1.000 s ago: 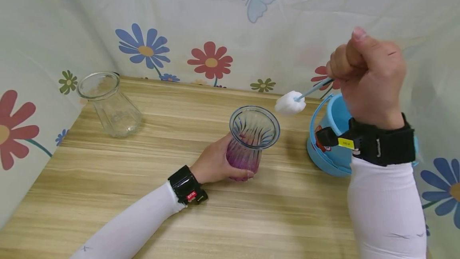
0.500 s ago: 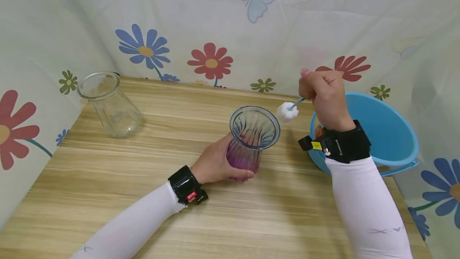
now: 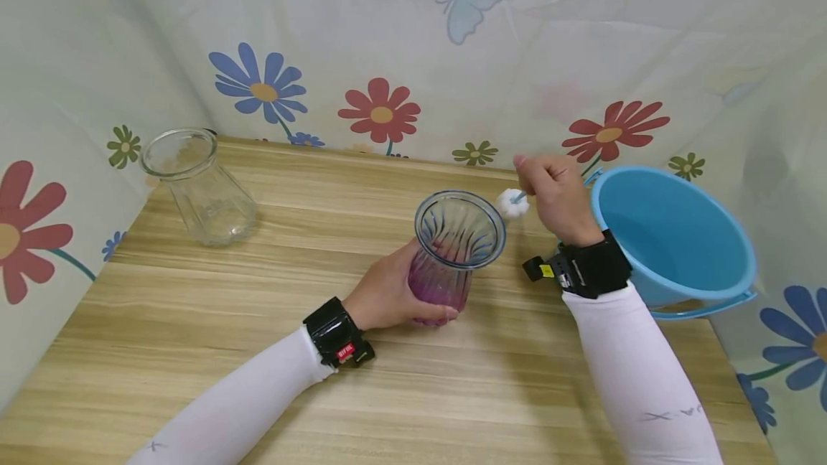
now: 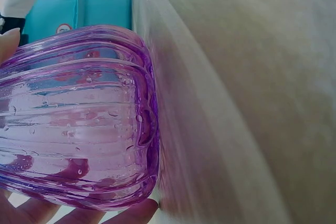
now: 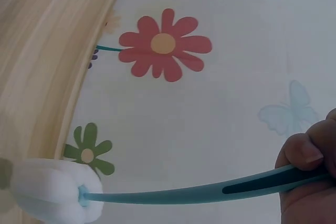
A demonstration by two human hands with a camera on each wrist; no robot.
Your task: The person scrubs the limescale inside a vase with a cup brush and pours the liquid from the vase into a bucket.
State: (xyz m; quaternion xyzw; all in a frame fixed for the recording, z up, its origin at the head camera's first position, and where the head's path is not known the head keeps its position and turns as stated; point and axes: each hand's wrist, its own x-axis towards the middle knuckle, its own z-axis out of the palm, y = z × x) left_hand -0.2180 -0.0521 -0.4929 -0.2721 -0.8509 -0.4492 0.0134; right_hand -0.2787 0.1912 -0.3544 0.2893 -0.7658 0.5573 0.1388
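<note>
My left hand [image 3: 384,293] grips the lower part of a ribbed glass vase [image 3: 439,278], blue at the rim and purple below, upright on the wooden table. In the left wrist view, droplets dot the purple glass [image 4: 68,114], with fingers along its lower side. My right hand [image 3: 558,196] holds a sponge bottle brush [image 5: 157,196] by its blue handle. The brush's white sponge head [image 3: 512,204] hangs just right of the vase's rim, above the table. The handle's end is hidden in the fist.
A light-blue bucket [image 3: 655,285] stands at the right, beside my right wrist, its handle hanging down. At the back left is a clear glass jar [image 3: 209,199]. Flower-printed curtain [image 3: 310,13] borders the wooden table [image 3: 310,235] at the back and sides.
My right hand has come left and down from above the bucket, carrying the brush, so its sponge head is lower beside the vase. My left hand and the vase have stayed put.
</note>
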